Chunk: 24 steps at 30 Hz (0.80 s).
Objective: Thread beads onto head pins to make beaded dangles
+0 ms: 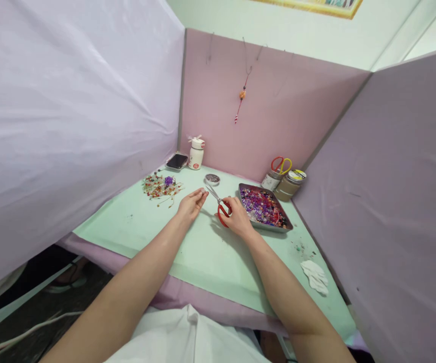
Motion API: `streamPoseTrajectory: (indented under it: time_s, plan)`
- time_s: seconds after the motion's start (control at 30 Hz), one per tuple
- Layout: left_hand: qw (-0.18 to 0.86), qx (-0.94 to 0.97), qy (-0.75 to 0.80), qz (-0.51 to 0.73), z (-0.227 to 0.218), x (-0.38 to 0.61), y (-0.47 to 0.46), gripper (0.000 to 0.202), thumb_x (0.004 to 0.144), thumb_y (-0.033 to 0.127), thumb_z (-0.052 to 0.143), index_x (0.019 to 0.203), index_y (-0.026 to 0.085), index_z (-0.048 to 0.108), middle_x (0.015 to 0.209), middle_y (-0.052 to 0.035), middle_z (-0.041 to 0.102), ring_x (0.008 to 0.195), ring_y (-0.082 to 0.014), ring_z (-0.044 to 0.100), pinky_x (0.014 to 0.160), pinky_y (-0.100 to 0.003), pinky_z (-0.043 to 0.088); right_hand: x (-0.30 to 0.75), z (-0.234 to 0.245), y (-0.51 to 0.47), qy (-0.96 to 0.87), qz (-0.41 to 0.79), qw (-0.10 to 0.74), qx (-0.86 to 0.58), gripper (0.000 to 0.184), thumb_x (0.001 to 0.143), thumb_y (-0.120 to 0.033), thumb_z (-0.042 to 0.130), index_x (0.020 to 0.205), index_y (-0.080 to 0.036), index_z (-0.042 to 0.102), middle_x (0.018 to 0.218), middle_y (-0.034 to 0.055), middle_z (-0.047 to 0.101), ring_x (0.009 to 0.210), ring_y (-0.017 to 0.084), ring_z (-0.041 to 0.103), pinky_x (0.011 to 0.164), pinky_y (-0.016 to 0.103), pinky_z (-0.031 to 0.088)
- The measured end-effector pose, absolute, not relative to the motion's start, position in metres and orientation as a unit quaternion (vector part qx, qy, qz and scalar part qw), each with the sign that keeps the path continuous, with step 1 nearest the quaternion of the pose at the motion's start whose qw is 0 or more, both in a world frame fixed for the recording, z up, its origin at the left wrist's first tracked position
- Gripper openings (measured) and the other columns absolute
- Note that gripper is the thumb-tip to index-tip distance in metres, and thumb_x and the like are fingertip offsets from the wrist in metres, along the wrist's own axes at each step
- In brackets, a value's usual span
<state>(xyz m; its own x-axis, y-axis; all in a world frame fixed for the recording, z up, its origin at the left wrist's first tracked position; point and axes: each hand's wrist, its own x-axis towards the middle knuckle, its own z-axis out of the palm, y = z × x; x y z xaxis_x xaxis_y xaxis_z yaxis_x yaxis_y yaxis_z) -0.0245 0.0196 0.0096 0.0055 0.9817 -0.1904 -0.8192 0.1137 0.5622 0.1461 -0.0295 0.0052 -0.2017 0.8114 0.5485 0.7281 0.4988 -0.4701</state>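
The fingertips of the left hand [192, 204] are pinched together on a small pale piece [203, 190], whose exact shape is too small to tell. The fingers of the right hand [237, 218] grasp the red-handled scissors [220, 201]; the blades point up and to the left, with their tips just beside the left fingertips. Both hands are positioned above the middle of the table, which has a light green cover [203, 247]. Immediately right of the right hand, a shallow metal tray [278, 229] contains loose beads [261, 206], mainly purple, red and dark. Beyond the scissors stands a small round dish [212, 179] with dark contents. To the left of the left hand lies a loose pile of beaded strands [157, 187], with a purple piece [168, 180] at its far side. Farther back, a phone [177, 161] is located beside an upright white bottle [196, 155]. Behind the tray, a jar [271, 181] holds red and yellow looped handles [286, 165], and a second, lidded jar [289, 188] stands next to it. A crumpled white cloth item [315, 277] lies near the right edge. On the pink back panel [218, 116], a beaded pendant [242, 95] hangs from a hook.
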Motion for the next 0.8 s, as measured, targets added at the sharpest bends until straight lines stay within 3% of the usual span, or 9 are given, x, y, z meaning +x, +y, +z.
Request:
streamPoseTrajectory:
  time_s: [0.23,0.53,0.8]
  plan:
    - [0.671,0.119,0.282,0.676,0.0105,-0.0283,0.0223,0.023,0.079,-0.004,0.057,0.094,0.01,0.067,0.081,-0.0069,0.069,0.078,-0.0096,0.068,0.082,-0.018,0.055,0.1488,0.0072,-0.0326,-0.791,0.025,0.352,-0.499,0.03,0.08,-0.029,0.056,0.109,-0.022,0.054,0.1,0.0056,0.053,0.073,0.015,0.053,0.07,0.029,0.046]
    - [0.667,0.159,0.286,0.669,0.0088,-0.0246,0.0197,0.019,0.078,-0.005,0.055,0.08,0.009,0.067,0.077,-0.0061,0.07,0.074,-0.0068,0.066,0.09,-0.021,0.049,0.1479,0.0079,-0.0327,-0.811,0.006,0.33,-0.484,0.029,0.083,-0.03,0.054,0.111,-0.023,0.054,0.101,0.0063,0.053,0.073,0.016,0.053,0.068,0.029,0.045]
    - [0.677,0.221,0.297,0.636,0.0096,-0.0205,0.0128,0.02,0.075,-0.005,0.058,0.077,0.011,0.069,0.079,-0.0066,0.071,0.082,-0.0103,0.066,0.096,-0.026,0.046,0.1482,0.0106,-0.0327,-0.803,0.007,0.349,-0.484,0.026,0.085,-0.03,0.052,0.11,-0.023,0.054,0.1,0.0066,0.054,0.075,0.016,0.055,0.068,0.029,0.046]
